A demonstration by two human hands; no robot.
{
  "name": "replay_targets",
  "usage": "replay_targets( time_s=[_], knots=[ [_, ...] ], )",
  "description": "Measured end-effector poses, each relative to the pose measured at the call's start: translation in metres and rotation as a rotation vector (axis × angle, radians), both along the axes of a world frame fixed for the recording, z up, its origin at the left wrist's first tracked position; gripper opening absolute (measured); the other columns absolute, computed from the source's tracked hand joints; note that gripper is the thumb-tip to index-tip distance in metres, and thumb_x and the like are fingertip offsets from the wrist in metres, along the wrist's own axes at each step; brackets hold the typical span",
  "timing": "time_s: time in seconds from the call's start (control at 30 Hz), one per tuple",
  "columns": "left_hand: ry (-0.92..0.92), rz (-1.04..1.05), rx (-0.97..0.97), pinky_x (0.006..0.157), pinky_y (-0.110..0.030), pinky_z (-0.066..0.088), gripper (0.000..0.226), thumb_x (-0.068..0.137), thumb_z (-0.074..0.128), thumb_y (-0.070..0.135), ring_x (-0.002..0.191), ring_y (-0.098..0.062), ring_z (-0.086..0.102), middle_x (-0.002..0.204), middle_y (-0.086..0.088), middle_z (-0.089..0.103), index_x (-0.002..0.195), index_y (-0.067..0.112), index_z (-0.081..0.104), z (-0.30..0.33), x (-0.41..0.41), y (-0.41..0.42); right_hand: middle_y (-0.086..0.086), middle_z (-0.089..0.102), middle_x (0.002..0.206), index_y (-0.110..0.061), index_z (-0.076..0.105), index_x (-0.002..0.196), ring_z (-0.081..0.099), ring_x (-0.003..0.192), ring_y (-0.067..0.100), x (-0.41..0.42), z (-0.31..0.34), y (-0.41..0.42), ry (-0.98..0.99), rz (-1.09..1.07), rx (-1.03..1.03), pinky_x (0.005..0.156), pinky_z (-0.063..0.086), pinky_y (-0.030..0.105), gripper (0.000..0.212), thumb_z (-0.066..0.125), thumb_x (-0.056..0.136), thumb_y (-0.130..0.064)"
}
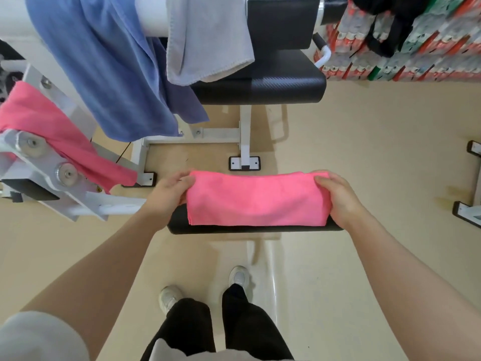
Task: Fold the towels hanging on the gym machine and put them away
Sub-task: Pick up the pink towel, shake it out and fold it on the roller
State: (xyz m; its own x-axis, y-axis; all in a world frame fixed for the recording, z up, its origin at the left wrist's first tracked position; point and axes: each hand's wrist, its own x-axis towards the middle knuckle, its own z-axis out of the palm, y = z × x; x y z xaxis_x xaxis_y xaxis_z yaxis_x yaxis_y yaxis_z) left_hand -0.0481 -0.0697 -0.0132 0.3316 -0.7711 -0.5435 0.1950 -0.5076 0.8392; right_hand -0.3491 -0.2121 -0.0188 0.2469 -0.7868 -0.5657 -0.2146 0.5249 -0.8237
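A folded pink towel point(256, 199) lies across a black padded roller point(250, 229) of the gym machine in front of me. My left hand point(169, 190) grips the towel's left end and my right hand point(338, 196) grips its right end, thumbs on top. Another pink towel point(49, 131) hangs over the machine's white arm at the left. A blue towel point(104, 66) and a light grey towel point(208, 37) hang from the white bar at the top.
The machine's black seat point(263, 82) stands behind the roller on a white frame point(244, 136). Stacked drink packs point(416, 48) line the back right wall. Another frame's feet point(468, 209) show at the right edge. Beige floor surrounds my feet point(205, 290).
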Motion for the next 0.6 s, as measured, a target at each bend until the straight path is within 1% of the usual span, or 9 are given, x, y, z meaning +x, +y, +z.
replay_targets(
  time_s=[0.07,0.1,0.17,0.2,0.27,0.33,0.43,0.5,0.6],
  knots=[
    [0.133,0.025,0.029,0.087,-0.031,0.049,0.027,0.097,0.044,0.027,0.097,-0.014,0.064,0.106,0.000,0.066,0.119,0.017,0.056,-0.015,0.002,0.005,0.004,0.066,0.099,-0.011,0.063,0.104,0.058,0.086,0.018,0.008,-0.017,0.006,0.105,-0.005,-0.012,0.078,0.045,0.032,0.020,0.056,0.091,-0.024],
    [0.135,-0.030,0.079,0.090,-0.034,0.049,0.028,0.097,0.044,0.030,0.099,-0.015,0.064,0.106,0.001,0.067,0.117,0.018,0.058,-0.023,0.000,0.011,0.004,0.064,0.099,-0.010,0.061,0.105,0.056,0.086,0.017,0.010,-0.025,0.012,0.200,0.033,-0.038,0.075,0.044,0.029,0.022,0.056,0.091,-0.026],
    [0.083,-0.112,0.156,0.086,-0.032,0.051,0.023,0.096,0.047,0.030,0.093,-0.016,0.064,0.093,0.003,0.068,0.107,0.017,0.062,-0.035,-0.007,0.024,0.004,0.058,0.091,-0.004,0.059,0.099,0.049,0.081,0.017,0.010,-0.038,0.020,0.316,0.045,-0.102,0.064,0.038,0.026,0.022,0.056,0.091,-0.025],
    [0.061,-0.092,0.163,0.084,-0.031,0.052,0.018,0.095,0.050,0.025,0.090,-0.017,0.062,0.089,0.002,0.067,0.103,0.015,0.062,-0.041,-0.010,0.028,0.005,0.053,0.087,-0.003,0.057,0.095,0.045,0.078,0.018,0.009,-0.043,0.024,0.334,0.023,-0.121,0.061,0.034,0.025,0.020,0.054,0.092,-0.022],
    [0.025,-0.038,0.164,0.086,-0.035,0.050,0.012,0.091,0.056,0.015,0.090,-0.019,0.060,0.093,-0.002,0.065,0.103,0.014,0.057,-0.050,-0.017,0.032,0.006,0.047,0.084,-0.004,0.053,0.092,0.040,0.078,0.017,0.005,-0.047,0.029,0.345,0.021,-0.135,0.060,0.030,0.026,0.015,0.047,0.094,-0.018],
    [-0.040,-0.084,0.168,0.086,-0.034,0.049,0.019,0.089,0.060,0.011,0.090,-0.018,0.060,0.100,-0.003,0.065,0.107,0.015,0.055,-0.054,-0.022,0.035,0.004,0.051,0.094,-0.008,0.052,0.104,0.045,0.085,0.017,0.000,-0.051,0.038,0.371,0.129,-0.123,0.068,0.036,0.027,0.016,0.040,0.096,-0.015],
    [-0.167,-0.258,0.178,0.074,-0.021,0.046,0.026,0.092,0.055,0.015,0.092,-0.014,0.059,0.104,0.000,0.064,0.117,0.017,0.051,-0.060,-0.033,0.044,0.003,0.055,0.112,-0.012,0.048,0.122,0.049,0.103,0.020,-0.011,-0.055,0.050,0.432,0.240,-0.090,0.088,0.039,0.031,0.027,0.036,0.098,-0.017],
    [-0.193,-0.288,0.195,0.072,-0.019,0.045,0.023,0.095,0.049,0.018,0.091,-0.013,0.058,0.104,0.000,0.063,0.118,0.016,0.050,-0.061,-0.038,0.050,0.003,0.054,0.110,-0.012,0.048,0.120,0.048,0.101,0.019,-0.014,-0.056,0.052,0.447,0.220,-0.083,0.087,0.037,0.031,0.026,0.035,0.098,-0.016],
    [-0.174,-0.208,0.200,0.073,-0.019,0.045,0.018,0.098,0.042,0.020,0.088,-0.012,0.056,0.102,-0.001,0.061,0.113,0.017,0.051,-0.058,-0.040,0.048,0.004,0.054,0.099,-0.008,0.051,0.105,0.047,0.092,0.021,-0.010,-0.054,0.048,0.509,0.221,-0.054,0.079,0.036,0.031,0.019,0.038,0.097,-0.019]
  ],
)
